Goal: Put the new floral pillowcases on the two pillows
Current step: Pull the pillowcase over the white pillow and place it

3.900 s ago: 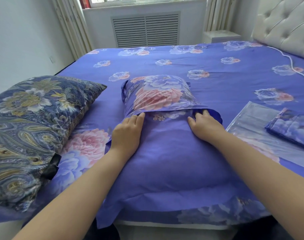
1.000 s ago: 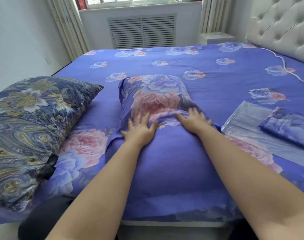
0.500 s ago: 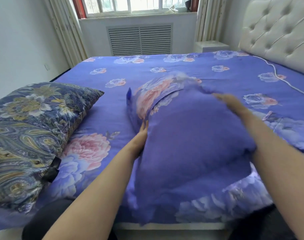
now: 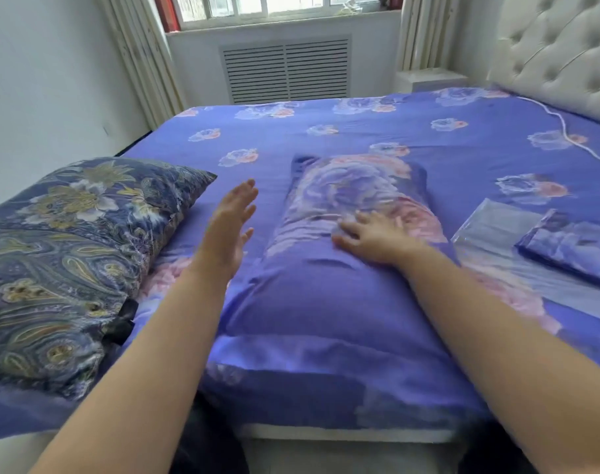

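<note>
A pillow in a new purple floral pillowcase (image 4: 333, 295) lies lengthwise on the bed in front of me. My right hand (image 4: 374, 236) rests flat on its upper middle with spread fingers. My left hand (image 4: 232, 222) hovers open just left of the pillow, palm turned toward it, touching nothing. A second pillow in a dark blue paisley case (image 4: 62, 254) lies at the left edge of the bed. A folded floral pillowcase (image 4: 572, 249) sits on a clear plastic bag (image 4: 490, 230) at the right.
The bed (image 4: 343, 131) carries a matching purple floral sheet. A tufted headboard (image 4: 562, 53) stands at the right, with a white cable (image 4: 562, 123) along it. A radiator grille (image 4: 286, 68) and window are behind the bed; a wall is at the left.
The pillow, lifted and tilted half a second ago, now lies flat on the bed. My right hand has come down on top of it and my left hand has let go.
</note>
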Tool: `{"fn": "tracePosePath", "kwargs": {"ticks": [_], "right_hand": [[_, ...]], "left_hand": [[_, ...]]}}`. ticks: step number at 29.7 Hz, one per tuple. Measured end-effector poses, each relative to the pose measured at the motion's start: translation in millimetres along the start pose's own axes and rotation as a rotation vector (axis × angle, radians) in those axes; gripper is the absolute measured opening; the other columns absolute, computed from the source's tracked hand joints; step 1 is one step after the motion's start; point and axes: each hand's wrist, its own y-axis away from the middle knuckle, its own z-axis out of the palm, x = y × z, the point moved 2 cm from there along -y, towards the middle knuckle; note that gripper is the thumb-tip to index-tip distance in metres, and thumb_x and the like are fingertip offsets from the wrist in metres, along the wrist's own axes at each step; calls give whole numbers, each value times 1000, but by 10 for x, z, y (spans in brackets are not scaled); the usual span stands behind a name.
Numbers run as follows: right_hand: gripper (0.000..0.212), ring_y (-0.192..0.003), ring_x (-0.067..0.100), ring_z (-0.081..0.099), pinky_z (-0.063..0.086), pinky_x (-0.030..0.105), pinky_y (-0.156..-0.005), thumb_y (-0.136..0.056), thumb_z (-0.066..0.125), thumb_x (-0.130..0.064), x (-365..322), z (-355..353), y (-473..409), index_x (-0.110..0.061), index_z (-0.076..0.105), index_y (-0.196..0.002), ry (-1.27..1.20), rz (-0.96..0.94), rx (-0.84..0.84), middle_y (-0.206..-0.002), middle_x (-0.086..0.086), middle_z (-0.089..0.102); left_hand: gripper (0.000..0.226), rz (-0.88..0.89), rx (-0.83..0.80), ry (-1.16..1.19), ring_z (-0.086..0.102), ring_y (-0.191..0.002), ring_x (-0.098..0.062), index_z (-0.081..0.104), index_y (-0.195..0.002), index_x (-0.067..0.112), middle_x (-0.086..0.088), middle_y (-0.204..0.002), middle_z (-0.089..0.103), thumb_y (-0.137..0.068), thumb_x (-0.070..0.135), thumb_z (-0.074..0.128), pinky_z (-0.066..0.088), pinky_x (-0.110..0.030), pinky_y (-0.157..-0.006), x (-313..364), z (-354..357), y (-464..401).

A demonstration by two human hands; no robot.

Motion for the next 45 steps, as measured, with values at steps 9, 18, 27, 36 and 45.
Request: {"fn": "tracePosePath", "kwargs": {"ticks": [9, 18, 27, 36, 45], "right_hand": [[50, -144, 3, -1, -7, 39, -117, -90, 34, -62, 79, 550, 927, -46, 39, -137, -228, -245, 26, -154, -22, 18], [121, -145, 30, 10, 11, 44, -117, -66, 63, -72, 711, 730, 715, -15, -1, -151, -671, 605, 263, -159, 9, 2], [45, -96, 18, 62, 50, 33, -80, -79, 71, -40, 923, 370, 462, -6, 64, -107, -1382, 569, 257, -102, -2, 64], [27, -82, 14, 58, 42, 8, -51, -86, 62, -25, 1574, -1124, 5, -7, 60, -106, -1559, 441, 994, -90, -4, 61], [85, -136, 24, 33, 31, 36, -108, -85, 63, -27, 2395, -560, -515, -21, 10, -151, -817, 616, 519, -154, 4, 25]], "left_hand": [[63, 110, -292, -1322, 5, -146, -16, 24, -143, 47, 16, -157, 10, -86, 69, 34, 7, -59, -113, -952, 609, 6], [112, -285, -24, -924, 30, -139, -24, 9, -151, 28, -4, -153, 29, -63, 89, 44, 28, -41, -111, -1263, -120, 503], [64, -112, -79, -532, 59, -108, -3, 53, -126, 29, 18, -115, 63, -73, 65, 64, 46, -26, -94, -984, 173, 479], [52, 127, -83, -388, 58, -113, -23, 48, -133, 31, 7, -131, 56, -85, 45, 64, 45, -49, -98, -417, 740, 71], [29, 169, -225, -627, 45, -118, -9, 58, -118, 24, 7, -125, 49, -90, 28, 62, 39, -29, -95, -785, 1354, -193]]}}
